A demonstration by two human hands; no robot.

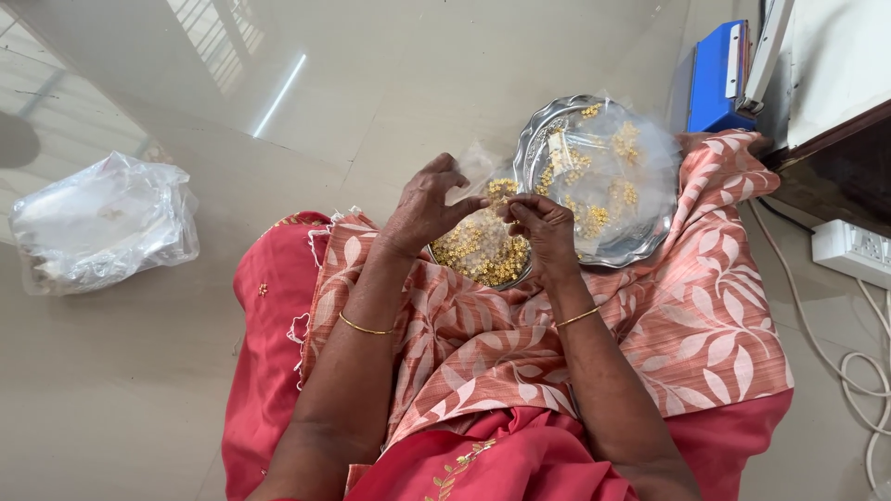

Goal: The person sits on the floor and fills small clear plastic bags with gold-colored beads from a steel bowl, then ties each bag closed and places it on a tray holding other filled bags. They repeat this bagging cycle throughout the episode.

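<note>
- Two bare hands meet over the lap, above the near rim of a round silver metal tray [650,243] resting on the peach leaf-print cloth [705,325].
- Left hand [422,209]: fingers half curled, thumb and forefinger tips pinched on the edge of a small clear plastic pouch [475,172] that rises just beyond the fingertips. Grip closed lightly on the pouch.
- Right hand [543,227]: fingertips bunched together at the pouch's mouth, touching or almost touching the left fingertips. Grip looks pinched on something tiny, probably one or more of the beads; too small to confirm, so I cannot tell what it holds.
- Heap of small gold-coloured flower-shaped beads [478,250] lies directly under both hands, partly hidden by them, at the tray's near-left edge.
- More filled clear pouches [608,172] lie further back on the tray, beyond the right hand.
- Judgement on doing this well: keep the pouch mouth held open and steady with the left pinch, work right over the heap so any dropped bead falls back onto it, and keep each pinch small.
- Around: crumpled clear plastic bag [102,223] on the glossy tiled floor [371,74], well apart to the left; blue folder [716,79] and white power strip [849,249] to the right.
</note>
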